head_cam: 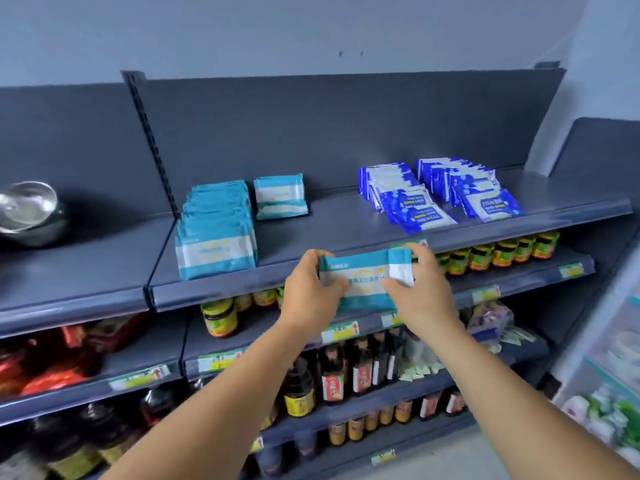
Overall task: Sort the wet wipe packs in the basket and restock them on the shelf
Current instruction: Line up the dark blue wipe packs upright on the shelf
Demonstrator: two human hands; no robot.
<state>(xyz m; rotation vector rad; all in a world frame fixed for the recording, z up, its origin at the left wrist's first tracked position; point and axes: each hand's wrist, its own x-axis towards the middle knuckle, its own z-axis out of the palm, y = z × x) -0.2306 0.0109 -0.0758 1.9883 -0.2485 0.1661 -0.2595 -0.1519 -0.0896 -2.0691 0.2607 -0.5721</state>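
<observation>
A teal-and-white wet wipe pack (pixel 363 278) is held in front of the top shelf's front edge (pixel 311 282). My left hand (pixel 310 292) grips its left end and my right hand (pixel 420 289) grips its right end. On the top shelf a row of matching teal packs (pixel 216 233) stands at the left, with one more teal pack (pixel 280 197) upright behind it. Two rows of blue-and-white wipe packs (pixel 408 199) (pixel 474 188) stand at the right. The basket is out of view.
Steel bowls (pixel 31 213) sit on the top shelf at far left. Lower shelves hold sauce jars (pixel 220 317), yellow-lidded jars (pixel 502 252), dark bottles (pixel 332 372) and red packets (pixel 52 368). A white unit with packaged goods (pixel 609 375) stands at the right.
</observation>
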